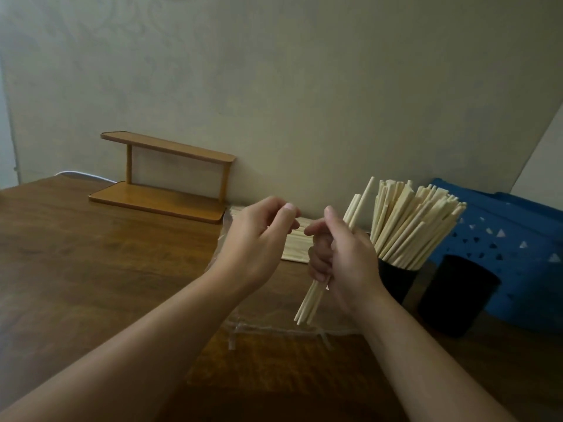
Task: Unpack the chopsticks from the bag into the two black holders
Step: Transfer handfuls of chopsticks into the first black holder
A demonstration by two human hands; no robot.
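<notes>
The right hand (344,254) grips a few chopsticks (316,295) just left of the full holder (396,278). The left hand (259,239), fingers loosely curled, holds nothing above the bag (274,324) on the counter (91,254); the other holder (457,296) stands right of the full one.

Your two holders (396,281) (457,296) stand side by side, right of the bag (274,330); the left one holds chopsticks (411,220). Shelf (161,178) sits far left against the wall (304,86); basket (511,239) behind the holders.
</notes>
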